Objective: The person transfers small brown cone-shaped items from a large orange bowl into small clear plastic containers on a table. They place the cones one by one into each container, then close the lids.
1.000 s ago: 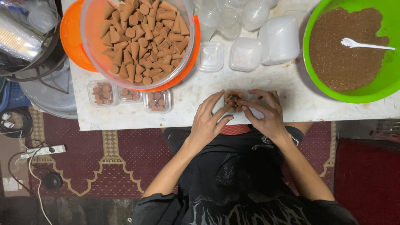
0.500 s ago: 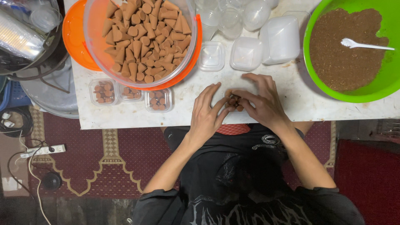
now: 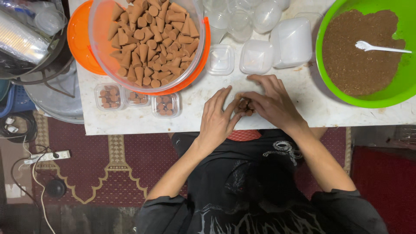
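White marble-look surface [image 3: 130, 119] spreads below the camera, set over a dark red patterned rug [image 3: 108, 169]. Near its front edge, both hands meet around a small clear box of brown cones [image 3: 245, 106]. The left hand [image 3: 216, 119] lies with its fingers [image 3: 223, 97] stretched out and close together, their tips against the box's left side. The right hand [image 3: 273, 102] curves over the box from the right, fingers bent and pressing on its top and far edge; whether a lid is under them cannot be told.

Left of the hands, three filled small clear boxes [image 3: 136, 99] sit in a row along the front edge. Just behind them, a large clear bowl of brown cones [image 3: 147, 41] rests inside an orange basin [image 3: 80, 52]. Behind the hands stand empty small clear containers [image 3: 258, 56] and a taller stack of them [image 3: 291, 42], with clear cups [image 3: 240, 19] farther back. At the right, a green bowl [image 3: 401, 93] holds brown powder [image 3: 355, 56] with a white plastic spoon [image 3: 381, 47] lying on it. A white power strip [image 3: 47, 157] lies on the floor at the left.
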